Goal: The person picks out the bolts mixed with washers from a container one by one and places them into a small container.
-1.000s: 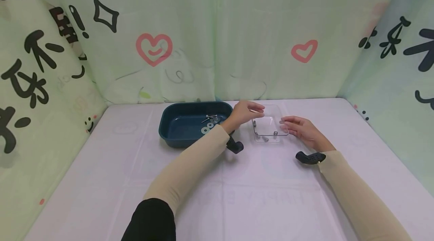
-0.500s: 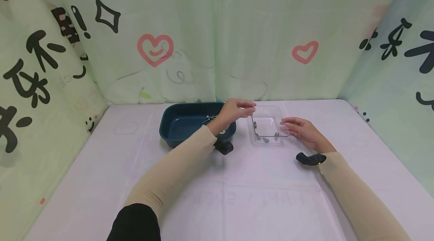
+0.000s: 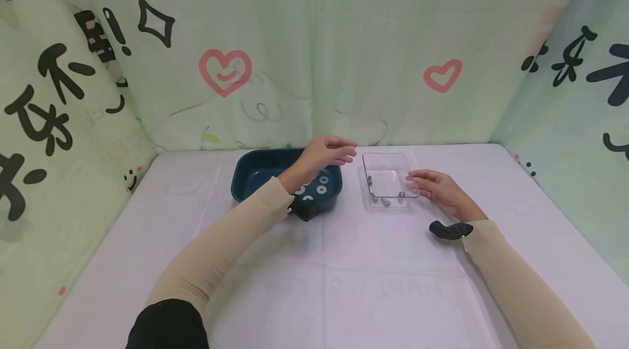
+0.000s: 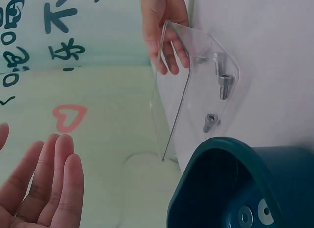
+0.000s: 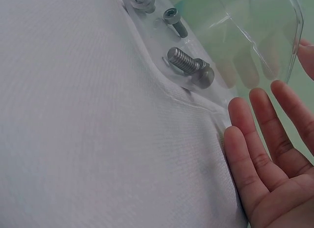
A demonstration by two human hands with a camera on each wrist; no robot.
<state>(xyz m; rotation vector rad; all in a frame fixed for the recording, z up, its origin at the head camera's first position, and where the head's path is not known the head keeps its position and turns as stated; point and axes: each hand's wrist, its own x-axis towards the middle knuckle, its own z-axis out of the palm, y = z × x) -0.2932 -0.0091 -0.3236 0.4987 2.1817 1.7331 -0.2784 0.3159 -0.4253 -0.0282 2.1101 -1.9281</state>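
My left hand (image 3: 324, 153) is held above the back of a dark teal basin (image 3: 239, 188), its fingers straight and nothing in its grasp; in the left wrist view its palm is bare. Flat metal washers (image 3: 321, 189) lie in the basin, partly hidden by my left arm. To the right stands a clear plastic box (image 3: 391, 196) with several socket-head bolts (image 4: 224, 85) in its bottom. Alongside the box's right wall is my right hand (image 3: 439, 188), fingers extended and fingertips at the wall. Close up, one bolt (image 5: 182, 60) lies on its side near those fingertips.
A white cloth (image 3: 324, 283) covers the table. Printed fabric curtains (image 3: 344, 37) stand at the back and both sides, close behind the basin and box. A black camera mount (image 3: 449, 229) sits on my right wrist, another (image 3: 303, 210) on the left.
My left hand has moved left, away from the clear box to above the basin, uncovering the box's left rim. My right hand and the box have stayed in place.
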